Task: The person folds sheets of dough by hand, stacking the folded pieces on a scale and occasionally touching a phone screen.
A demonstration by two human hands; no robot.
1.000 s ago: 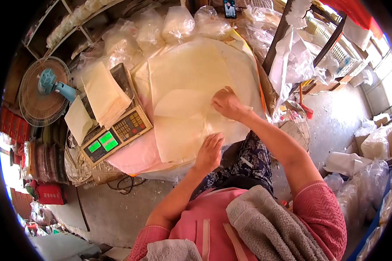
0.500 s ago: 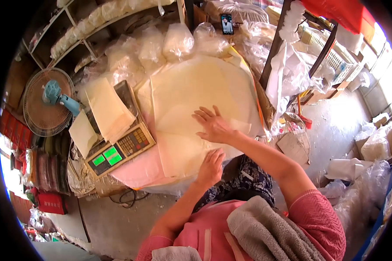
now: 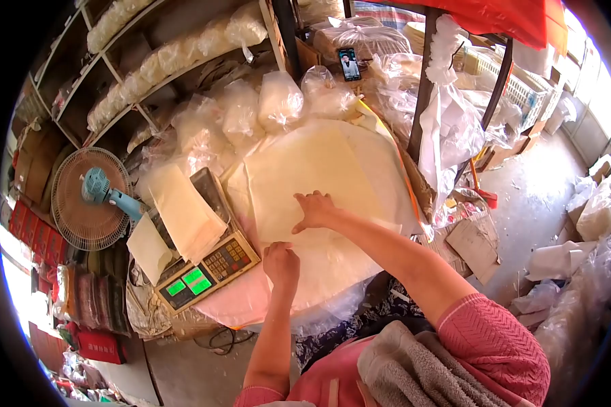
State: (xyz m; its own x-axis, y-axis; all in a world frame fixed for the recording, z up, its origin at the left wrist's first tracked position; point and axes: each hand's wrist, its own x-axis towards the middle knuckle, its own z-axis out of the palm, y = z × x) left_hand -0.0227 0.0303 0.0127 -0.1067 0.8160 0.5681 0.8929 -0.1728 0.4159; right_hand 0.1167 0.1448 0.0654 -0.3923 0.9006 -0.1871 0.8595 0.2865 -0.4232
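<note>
A large, thin cream sheet (image 3: 305, 163) lies flat on a covered round work surface (image 3: 380, 169). My right hand (image 3: 312, 211) rests on the sheet with its fingers apart. My left hand (image 3: 282, 263) is closed at the sheet's near left edge, its fingertips curled around that edge; the exact pinch is partly hidden. Left of the sheet, a digital scale (image 3: 234, 254) with green lit displays carries a stack of cut cream sheets (image 3: 187, 214). Another small sheet (image 3: 148, 247) leans at the scale's left side.
A fan (image 3: 91, 197) stands to the left. Filled plastic bags (image 3: 278, 102) line the surface's far side, below shelves (image 3: 176, 54) of more bags. A phone (image 3: 349, 64) stands at the back. On the right are a dark post (image 3: 424, 88) and flattened cardboard (image 3: 474, 247).
My left hand has moved left and forward to the sheet's near edge and closed. My right hand has shifted slightly left across the sheet. The view has tilted a little.
</note>
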